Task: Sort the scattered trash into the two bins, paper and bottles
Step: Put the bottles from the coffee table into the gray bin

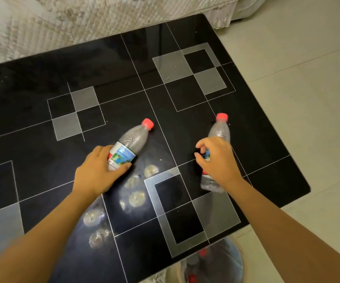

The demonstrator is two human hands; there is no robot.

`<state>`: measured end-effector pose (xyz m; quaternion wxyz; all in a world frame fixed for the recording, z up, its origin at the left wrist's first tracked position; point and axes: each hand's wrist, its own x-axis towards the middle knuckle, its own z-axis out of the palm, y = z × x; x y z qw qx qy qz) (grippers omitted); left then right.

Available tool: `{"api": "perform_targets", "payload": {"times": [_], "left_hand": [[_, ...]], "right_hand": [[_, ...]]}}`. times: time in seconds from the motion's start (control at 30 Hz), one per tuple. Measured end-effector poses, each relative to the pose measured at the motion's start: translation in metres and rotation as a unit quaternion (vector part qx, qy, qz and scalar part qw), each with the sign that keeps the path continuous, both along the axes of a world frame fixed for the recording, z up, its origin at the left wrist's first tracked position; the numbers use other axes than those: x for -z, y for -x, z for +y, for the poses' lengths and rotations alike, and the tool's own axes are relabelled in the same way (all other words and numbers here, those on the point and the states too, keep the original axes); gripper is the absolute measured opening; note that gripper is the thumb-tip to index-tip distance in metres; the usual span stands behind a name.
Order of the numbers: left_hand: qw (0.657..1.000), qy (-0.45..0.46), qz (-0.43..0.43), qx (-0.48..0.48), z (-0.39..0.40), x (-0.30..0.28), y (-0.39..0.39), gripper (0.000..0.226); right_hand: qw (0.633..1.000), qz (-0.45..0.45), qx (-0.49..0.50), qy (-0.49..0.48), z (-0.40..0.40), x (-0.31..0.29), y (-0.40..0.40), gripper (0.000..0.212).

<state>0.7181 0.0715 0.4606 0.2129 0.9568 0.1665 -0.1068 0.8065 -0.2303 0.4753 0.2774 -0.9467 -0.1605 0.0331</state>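
Note:
Two clear plastic bottles with red caps lie on the black glass table [42, 82]. My left hand [97, 170] grips the left bottle [132, 140] around its blue and white label, with the cap pointing up and right. My right hand [216, 158] curls its fingers over the label of the right bottle [220, 130], whose cap points away from me. A bin [232, 260] stands on the floor below the table's near right edge, with red-capped bottles inside it. No paper trash is in sight.
The table has white line and grey square patterns, and light reflections near my left forearm. A quilted sofa cover [83, 19] runs along the far edge. Pale floor tiles [308, 78] lie to the right.

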Motion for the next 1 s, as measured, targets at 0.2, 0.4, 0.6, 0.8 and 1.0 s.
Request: {"api": "perform_targets", "payload": {"times": [0.2, 0.4, 0.6, 0.8, 1.0], "left_hand": [[0.983, 0.131, 0.030, -0.125, -0.047, -0.001, 0.002, 0.057], [0.924, 0.296, 0.008, -0.243, -0.094, -0.017, 0.018, 0.038], [0.888, 0.383, -0.015, -0.254, -0.139, -0.036, 0.068, 0.034], [0.849, 0.478, -0.041, -0.223, -0.184, -0.049, 0.125, 0.060], [0.864, 0.473, -0.009, -0.171, -0.223, -0.026, 0.180, 0.063]], "right_hand": [[0.972, 0.084, 0.206, 0.070, -0.014, 0.008, 0.031, 0.090], [0.944, 0.243, 0.214, 0.064, -0.049, -0.001, 0.041, 0.084], [0.904, 0.309, 0.196, -0.219, -0.072, -0.024, 0.102, 0.070], [0.874, 0.294, 0.146, -0.358, -0.110, -0.038, 0.167, 0.082], [0.874, 0.282, 0.147, -0.368, -0.149, -0.019, 0.226, 0.087]]}}
